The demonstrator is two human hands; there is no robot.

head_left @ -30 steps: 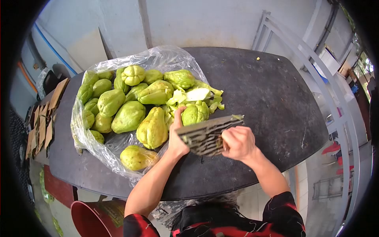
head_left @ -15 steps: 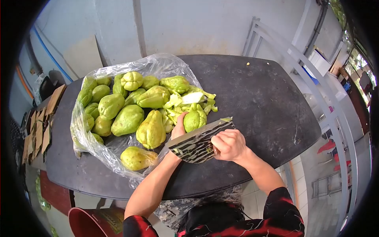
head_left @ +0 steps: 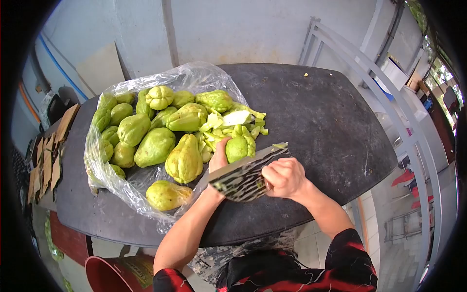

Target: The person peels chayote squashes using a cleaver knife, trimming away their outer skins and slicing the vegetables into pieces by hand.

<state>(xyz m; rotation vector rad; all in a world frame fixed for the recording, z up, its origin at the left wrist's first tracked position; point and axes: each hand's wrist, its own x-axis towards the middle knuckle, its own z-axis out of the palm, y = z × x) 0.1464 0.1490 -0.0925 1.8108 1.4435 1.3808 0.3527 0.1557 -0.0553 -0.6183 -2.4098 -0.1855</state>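
A green chayote [head_left: 238, 147] is in my left hand [head_left: 219, 156], whose fingers are mostly hidden behind the fruit and the blade. My right hand [head_left: 286, 178] is closed in a fist round the handle of a broad cleaver [head_left: 244, 178]. Its wide blade, streaked with dark reflections, lies across the near side of the chayote and hides part of my left wrist. Just beyond the held fruit is a pile of green peelings [head_left: 228, 124]. A yellowish chayote [head_left: 184, 159] rests left of my left hand, and another chayote [head_left: 168, 195] lies nearer me.
Several chayotes [head_left: 155, 147] fill an opened clear plastic bag [head_left: 127, 192] on the dark table [head_left: 321, 117]. Below the table's near edge stands a red bucket [head_left: 104, 275]. A grey metal railing [head_left: 384, 92] runs along the right. Brown boards [head_left: 65, 124] are at the left.
The held chayote has turned slightly in my left hand. The cleaver stays over its near side with a small shift and some blur. The whole view has moved a little.
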